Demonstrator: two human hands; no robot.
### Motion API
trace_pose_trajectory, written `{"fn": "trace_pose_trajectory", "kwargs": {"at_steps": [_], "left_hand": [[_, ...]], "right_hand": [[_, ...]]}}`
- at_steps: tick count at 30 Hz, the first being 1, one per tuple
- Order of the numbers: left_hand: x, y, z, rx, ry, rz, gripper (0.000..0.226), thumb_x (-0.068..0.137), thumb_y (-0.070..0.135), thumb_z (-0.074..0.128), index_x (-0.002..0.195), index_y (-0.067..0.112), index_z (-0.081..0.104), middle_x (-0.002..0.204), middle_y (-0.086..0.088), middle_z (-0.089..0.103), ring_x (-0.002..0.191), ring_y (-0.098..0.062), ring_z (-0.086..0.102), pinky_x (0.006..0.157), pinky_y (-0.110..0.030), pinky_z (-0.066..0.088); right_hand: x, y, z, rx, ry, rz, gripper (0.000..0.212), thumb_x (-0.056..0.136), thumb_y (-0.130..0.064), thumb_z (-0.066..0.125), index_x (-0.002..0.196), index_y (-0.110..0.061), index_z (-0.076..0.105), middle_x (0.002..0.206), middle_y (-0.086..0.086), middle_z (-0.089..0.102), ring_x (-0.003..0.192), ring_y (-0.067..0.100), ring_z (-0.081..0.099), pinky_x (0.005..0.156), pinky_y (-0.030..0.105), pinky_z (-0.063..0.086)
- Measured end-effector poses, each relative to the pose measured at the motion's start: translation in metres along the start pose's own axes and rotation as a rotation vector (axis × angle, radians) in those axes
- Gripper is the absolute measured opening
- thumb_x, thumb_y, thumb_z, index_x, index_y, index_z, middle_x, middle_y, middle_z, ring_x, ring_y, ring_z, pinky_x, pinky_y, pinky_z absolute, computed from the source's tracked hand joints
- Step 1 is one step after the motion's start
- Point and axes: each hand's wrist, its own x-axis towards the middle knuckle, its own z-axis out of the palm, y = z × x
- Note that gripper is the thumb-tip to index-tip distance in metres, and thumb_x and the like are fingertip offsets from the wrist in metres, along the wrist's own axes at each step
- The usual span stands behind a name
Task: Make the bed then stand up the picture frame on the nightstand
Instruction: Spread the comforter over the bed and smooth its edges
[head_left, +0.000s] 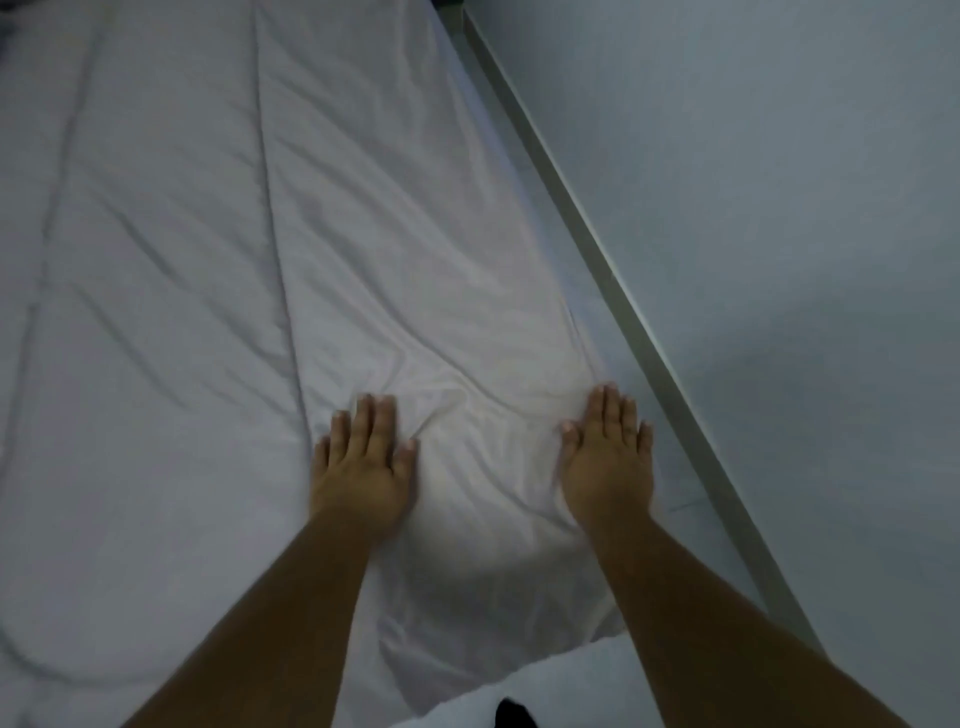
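Note:
A white quilted blanket (171, 291) covers the bed and fills most of the head view. It has stitched seams and soft creases, with a bunch of wrinkles between my hands. My left hand (363, 457) lies flat on the blanket with straight fingers, palm down. My right hand (610, 457) presses flat on the blanket close to its right edge, fingers straight and together. Neither hand holds anything. No picture frame or nightstand is in view.
A pale bed rail (613, 270) runs diagonally along the right side of the mattress. Beyond it stands a plain light wall (779, 182). A small dark shape (511, 714) shows at the bottom edge.

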Motion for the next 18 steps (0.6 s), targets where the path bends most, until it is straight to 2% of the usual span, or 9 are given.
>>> {"fn": "trace_pose_trajectory", "kwargs": {"at_steps": [3,5,7,8,10,12,15,18], "left_hand": [[-0.015,-0.016,-0.052,0.021,-0.027,-0.002,0.064,0.096,0.051,0.024,0.15,0.029,-0.003,0.16,0.004,0.0,0.147,-0.024,0.007,0.117,-0.042,0.012],[-0.028,-0.024,-0.096,0.026,-0.04,0.016,0.063,0.096,0.047,0.028,0.151,0.026,0.005,0.16,0.004,0.01,0.145,-0.022,0.017,0.116,-0.039,0.02],[-0.045,-0.036,-0.147,-0.001,-0.066,0.005,0.059,0.096,0.046,0.031,0.149,0.025,0.017,0.156,0.0,0.025,0.138,-0.023,0.032,0.111,-0.036,0.03],[-0.054,-0.044,-0.173,-0.029,-0.09,-0.012,0.056,0.096,0.047,0.032,0.147,0.026,0.024,0.153,-0.002,0.032,0.135,-0.023,0.037,0.109,-0.035,0.033],[-0.073,-0.065,-0.227,-0.065,-0.172,-0.022,0.053,0.096,0.049,0.033,0.143,0.027,0.034,0.149,-0.003,0.039,0.134,-0.022,0.038,0.111,-0.036,0.032],[-0.093,-0.094,-0.279,-0.061,-0.219,-0.026,0.054,0.094,0.052,0.034,0.142,0.027,0.037,0.15,-0.003,0.038,0.136,-0.023,0.036,0.113,-0.037,0.029],[-0.126,-0.156,-0.35,-0.042,-0.172,-0.068,0.055,0.094,0.053,0.035,0.142,0.028,0.037,0.151,-0.004,0.036,0.137,-0.024,0.034,0.111,-0.037,0.027],[-0.16,-0.235,-0.407,-0.029,-0.093,-0.102,0.053,0.094,0.051,0.036,0.142,0.029,0.037,0.151,-0.005,0.036,0.137,-0.024,0.034,0.111,-0.037,0.027]], "right_hand": [[-0.003,-0.026,-0.046,-0.091,-0.028,-0.116,0.057,0.1,-0.04,0.02,0.147,-0.009,0.02,0.156,0.011,0.022,0.145,0.027,0.013,0.117,0.042,0.006],[-0.01,-0.057,-0.084,-0.156,-0.012,-0.26,0.052,0.1,-0.041,0.021,0.14,-0.013,0.039,0.146,0.008,0.043,0.138,0.025,0.032,0.113,0.04,0.019],[-0.024,-0.101,-0.129,-0.159,0.001,-0.383,0.05,0.099,-0.043,0.021,0.123,-0.016,0.057,0.124,0.005,0.062,0.116,0.025,0.053,0.099,0.035,0.036],[-0.032,-0.125,-0.151,-0.144,-0.009,-0.436,0.05,0.099,-0.044,0.022,0.115,-0.017,0.06,0.114,0.005,0.067,0.105,0.024,0.059,0.091,0.033,0.041],[-0.051,-0.178,-0.189,-0.133,-0.053,-0.549,0.051,0.099,-0.045,0.022,0.109,-0.015,0.061,0.107,0.006,0.068,0.096,0.025,0.061,0.084,0.033,0.045],[-0.071,-0.238,-0.226,-0.156,-0.147,-0.631,0.05,0.099,-0.046,0.023,0.116,-0.014,0.058,0.115,0.007,0.064,0.102,0.025,0.059,0.086,0.033,0.045],[-0.113,-0.337,-0.272,-0.281,-0.282,-0.735,0.05,0.098,-0.046,0.028,0.131,-0.014,0.049,0.135,0.009,0.051,0.117,0.027,0.052,0.095,0.036,0.042],[-0.17,-0.44,-0.303,-0.366,-0.261,-0.84,0.051,0.098,-0.045,0.031,0.136,-0.014,0.044,0.141,0.01,0.045,0.123,0.028,0.047,0.102,0.039,0.04]]}}
